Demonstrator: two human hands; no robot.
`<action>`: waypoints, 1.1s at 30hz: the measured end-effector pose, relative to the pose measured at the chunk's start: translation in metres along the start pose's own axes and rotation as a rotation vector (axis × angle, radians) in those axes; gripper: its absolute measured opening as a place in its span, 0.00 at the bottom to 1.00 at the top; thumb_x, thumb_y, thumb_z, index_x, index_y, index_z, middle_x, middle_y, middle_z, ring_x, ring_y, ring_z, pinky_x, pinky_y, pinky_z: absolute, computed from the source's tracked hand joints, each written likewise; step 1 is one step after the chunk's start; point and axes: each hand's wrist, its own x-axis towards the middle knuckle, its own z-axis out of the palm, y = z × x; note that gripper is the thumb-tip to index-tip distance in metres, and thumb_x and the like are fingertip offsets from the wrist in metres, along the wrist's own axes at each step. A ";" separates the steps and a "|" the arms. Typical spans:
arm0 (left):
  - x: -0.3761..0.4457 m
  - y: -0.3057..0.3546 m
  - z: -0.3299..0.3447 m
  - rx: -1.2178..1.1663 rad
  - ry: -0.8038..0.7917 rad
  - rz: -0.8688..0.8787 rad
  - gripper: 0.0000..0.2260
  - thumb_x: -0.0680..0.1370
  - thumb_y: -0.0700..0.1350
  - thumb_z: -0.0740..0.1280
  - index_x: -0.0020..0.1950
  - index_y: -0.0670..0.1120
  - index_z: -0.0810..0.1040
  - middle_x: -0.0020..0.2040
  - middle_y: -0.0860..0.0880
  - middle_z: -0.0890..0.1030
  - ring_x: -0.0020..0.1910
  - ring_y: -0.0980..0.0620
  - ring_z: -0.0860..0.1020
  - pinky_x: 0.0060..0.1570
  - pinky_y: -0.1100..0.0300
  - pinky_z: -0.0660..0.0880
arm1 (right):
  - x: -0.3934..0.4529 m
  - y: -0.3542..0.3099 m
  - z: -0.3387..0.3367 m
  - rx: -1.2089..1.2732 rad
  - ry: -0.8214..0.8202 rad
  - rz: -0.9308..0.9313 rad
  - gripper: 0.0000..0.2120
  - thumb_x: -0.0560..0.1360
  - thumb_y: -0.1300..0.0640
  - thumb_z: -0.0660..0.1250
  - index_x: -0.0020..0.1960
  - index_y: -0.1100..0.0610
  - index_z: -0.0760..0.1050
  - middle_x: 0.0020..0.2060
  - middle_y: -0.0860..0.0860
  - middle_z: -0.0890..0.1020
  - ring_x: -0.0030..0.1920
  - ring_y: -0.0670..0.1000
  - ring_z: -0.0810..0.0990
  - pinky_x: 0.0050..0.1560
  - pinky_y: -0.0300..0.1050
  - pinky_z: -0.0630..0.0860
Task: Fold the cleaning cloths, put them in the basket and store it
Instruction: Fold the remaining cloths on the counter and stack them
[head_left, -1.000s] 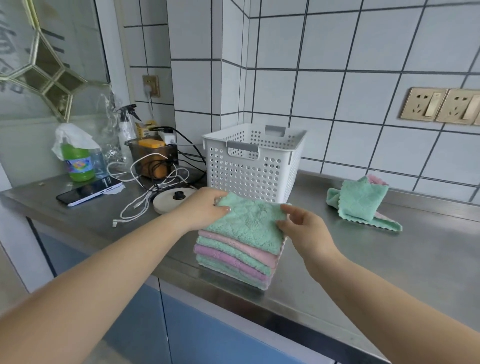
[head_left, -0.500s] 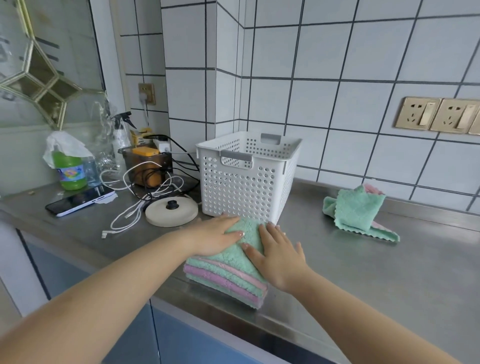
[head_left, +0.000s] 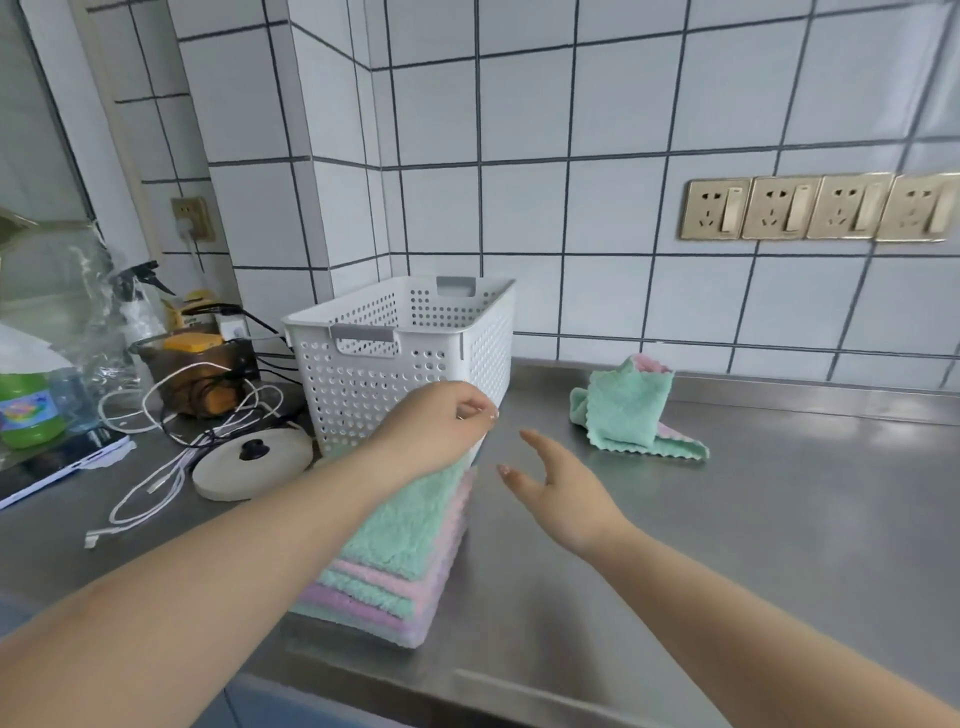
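Left hand (head_left: 441, 431) rests curled at the far edge of the stack of cloths (head_left: 395, 551); whether it pinches the top cloth I cannot tell. Right hand (head_left: 550, 488) hangs just to its right, fingers spread, holding nothing. Basket (head_left: 400, 358) stands right behind the left hand. One loose cloth (head_left: 628, 410) lies well off beyond the right hand, unfolded.

Best fold that one next, square the stack, then lift it from both sides.

Basket's inside and the stack's far edge are hidden.
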 end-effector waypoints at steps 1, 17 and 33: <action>0.008 0.006 0.011 -0.005 -0.014 0.009 0.03 0.71 0.52 0.65 0.39 0.60 0.78 0.45 0.55 0.83 0.46 0.55 0.81 0.53 0.52 0.77 | 0.003 0.009 -0.009 -0.022 0.003 0.007 0.28 0.77 0.45 0.62 0.74 0.51 0.60 0.72 0.47 0.65 0.69 0.47 0.66 0.58 0.33 0.59; 0.182 0.027 0.157 0.293 -0.042 0.057 0.25 0.76 0.48 0.67 0.72 0.51 0.66 0.70 0.51 0.70 0.68 0.51 0.68 0.66 0.53 0.67 | 0.133 0.143 -0.137 -0.389 0.254 -0.108 0.25 0.75 0.61 0.59 0.69 0.43 0.67 0.76 0.46 0.58 0.75 0.47 0.53 0.72 0.40 0.52; 0.203 0.006 0.170 0.224 -0.004 0.063 0.03 0.74 0.49 0.68 0.46 0.55 0.80 0.45 0.59 0.78 0.48 0.57 0.76 0.47 0.61 0.72 | 0.201 0.125 -0.142 -0.876 -0.092 -0.273 0.14 0.74 0.62 0.59 0.54 0.51 0.78 0.48 0.53 0.80 0.51 0.57 0.78 0.43 0.43 0.69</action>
